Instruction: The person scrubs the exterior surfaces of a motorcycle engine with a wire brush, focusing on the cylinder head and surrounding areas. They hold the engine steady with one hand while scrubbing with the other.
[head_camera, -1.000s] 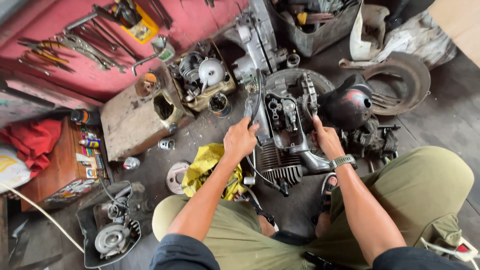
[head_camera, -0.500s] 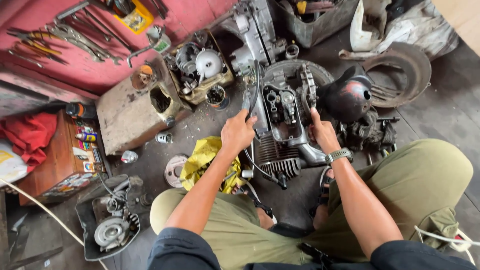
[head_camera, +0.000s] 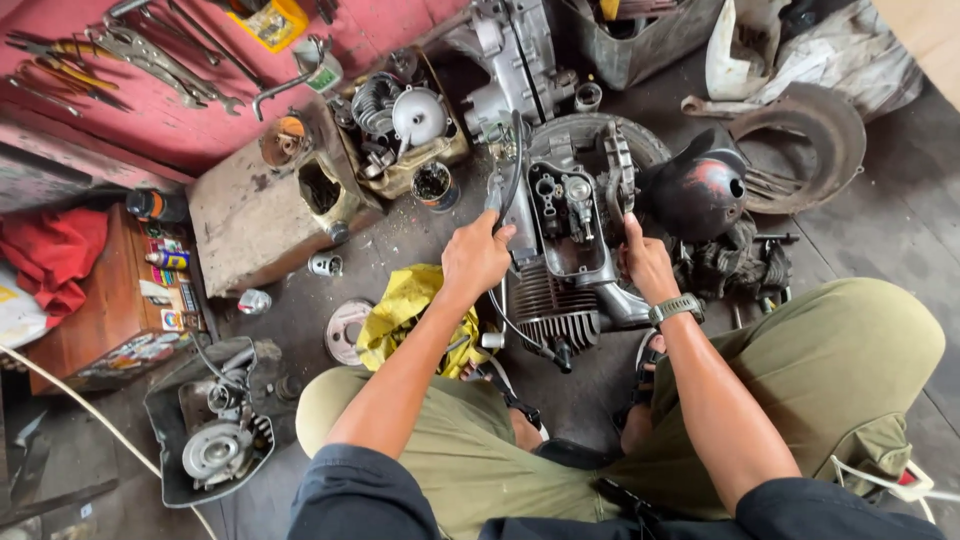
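Gripping: the left hand (head_camera: 478, 255) was wrapped round a dark tool handle (head_camera: 512, 165) standing over the small engine (head_camera: 565, 250) at frame centre.
Left fingers: curled shut on that handle, thumb laid on top.
Right hand (head_camera: 648, 262): pressed against the engine's right flank, fingers closed along its casing edge; a wristwatch (head_camera: 676, 308) sat just below.
Engine: on the floor between the person's knees, finned cylinder (head_camera: 545, 312) pointing toward the lower frame.
Step, as I judged it: working a fastener on the open top while steadying the block.
Next move called for: firm bracing by the right hand, so the engine would not twist.
Nearby: yellow rag (head_camera: 410, 310) left of the engine, wrenches (head_camera: 150, 55) at upper left, black domed cover (head_camera: 700, 185) to the right.
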